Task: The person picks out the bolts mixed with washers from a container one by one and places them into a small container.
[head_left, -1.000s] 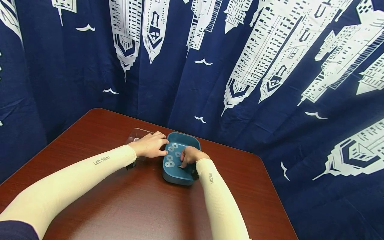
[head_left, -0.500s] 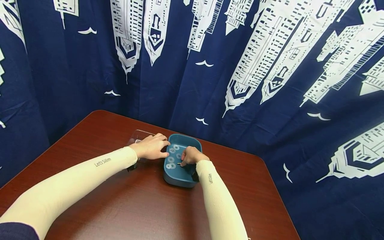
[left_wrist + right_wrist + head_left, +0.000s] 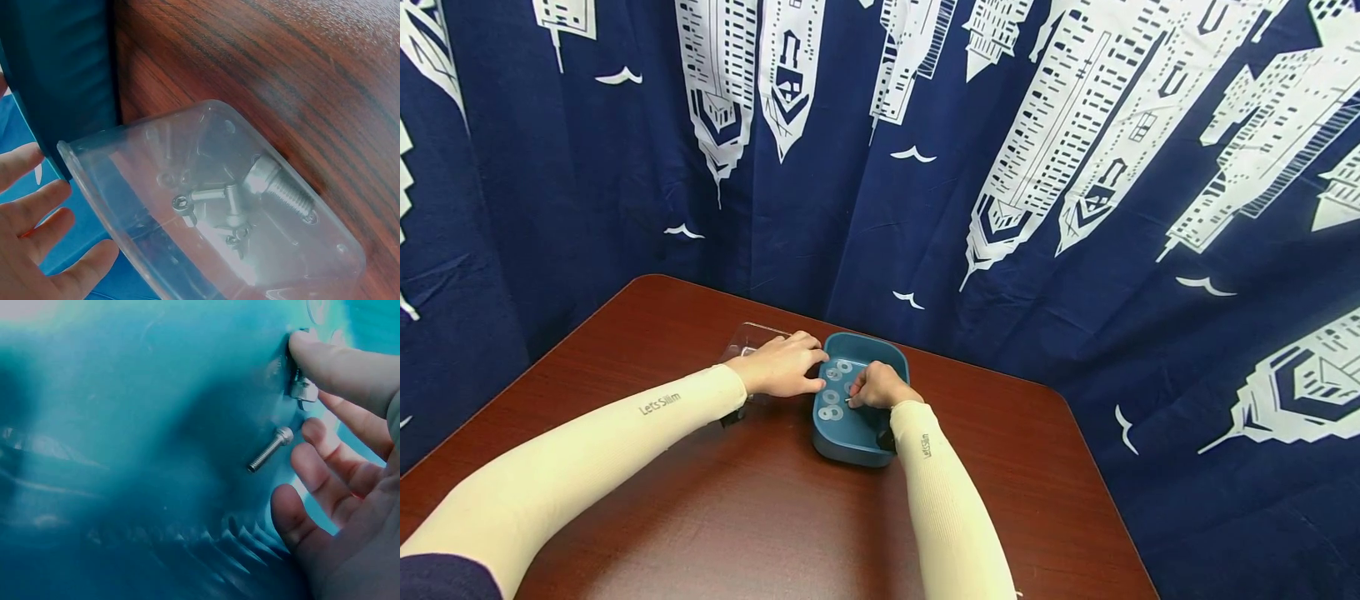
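In the head view my right hand point(image 3: 882, 387) reaches down into the blue bin point(image 3: 852, 456). Its thumb and forefinger pinch a metal socket-head screw point(image 3: 304, 391), seen in the right wrist view. A second socket-head screw point(image 3: 270, 450) is close to the curled lower fingers, apart from them. My left hand point(image 3: 780, 365) is at the bin's left rim, fingers loosely spread. A clear plastic container point(image 3: 294, 250) lies beside the left fingers, against the bin. Inside it are several small socket-head screws point(image 3: 234, 206) and a thick bolt point(image 3: 278, 186).
Several pale ring marks point(image 3: 831, 397) show on the bin's floor. The bin and container stand on a dark red-brown table point(image 3: 737, 500), near its far edge. A navy curtain point(image 3: 820, 217) with white building prints hangs behind.
My right hand has shifted slightly toward the far side of the bin, and the pinched screw has moved with it. The left hand keeps its place at the rim.
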{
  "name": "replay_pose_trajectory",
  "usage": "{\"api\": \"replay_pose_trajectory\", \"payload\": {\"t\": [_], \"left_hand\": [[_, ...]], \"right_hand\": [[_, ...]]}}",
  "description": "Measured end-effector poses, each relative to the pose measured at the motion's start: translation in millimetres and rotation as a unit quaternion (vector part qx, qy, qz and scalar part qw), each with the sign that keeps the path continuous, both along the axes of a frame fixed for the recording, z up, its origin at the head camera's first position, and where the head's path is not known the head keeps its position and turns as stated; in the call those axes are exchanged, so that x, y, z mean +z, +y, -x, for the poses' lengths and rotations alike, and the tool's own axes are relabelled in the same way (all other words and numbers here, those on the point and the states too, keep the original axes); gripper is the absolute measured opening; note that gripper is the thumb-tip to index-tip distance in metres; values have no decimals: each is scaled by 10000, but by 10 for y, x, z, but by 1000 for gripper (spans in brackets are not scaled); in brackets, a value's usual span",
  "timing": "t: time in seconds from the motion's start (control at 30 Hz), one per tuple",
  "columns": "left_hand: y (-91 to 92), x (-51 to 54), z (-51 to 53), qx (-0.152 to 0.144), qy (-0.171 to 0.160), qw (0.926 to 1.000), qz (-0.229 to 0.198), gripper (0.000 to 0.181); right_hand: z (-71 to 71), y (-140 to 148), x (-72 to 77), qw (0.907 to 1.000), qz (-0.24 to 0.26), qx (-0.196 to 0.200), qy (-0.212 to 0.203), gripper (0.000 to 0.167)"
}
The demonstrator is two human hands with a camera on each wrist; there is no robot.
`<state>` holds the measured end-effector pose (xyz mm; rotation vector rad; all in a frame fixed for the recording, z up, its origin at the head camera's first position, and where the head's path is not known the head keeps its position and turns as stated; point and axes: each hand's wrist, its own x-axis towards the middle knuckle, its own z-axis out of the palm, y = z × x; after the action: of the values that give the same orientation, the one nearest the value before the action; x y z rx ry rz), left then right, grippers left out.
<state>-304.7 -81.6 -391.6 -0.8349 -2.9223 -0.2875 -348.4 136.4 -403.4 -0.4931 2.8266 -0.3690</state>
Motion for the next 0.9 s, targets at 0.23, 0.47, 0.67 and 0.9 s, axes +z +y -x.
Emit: {"api": "replay_pose_trajectory", "payload": {"t": [0.23,0.47,0.67,0.9], "left_hand": [[-3,4,1,-3,46,10000,-8,54],[-3,-13,26,-35,-5,10000,-46,56],[1,-6,21,-32,-20,10000,-22,56],[1,9,9,-52,-46,10000,-37,55]], "right_hand": [[29,-7,-43,9997,236,-105,21,10],[58,1,-75,9990,426,-143,-7,10],[70,14,-107,9970,717,-290,-102,10],[79,23,-134,9955,902,-266,-108,9]]}}
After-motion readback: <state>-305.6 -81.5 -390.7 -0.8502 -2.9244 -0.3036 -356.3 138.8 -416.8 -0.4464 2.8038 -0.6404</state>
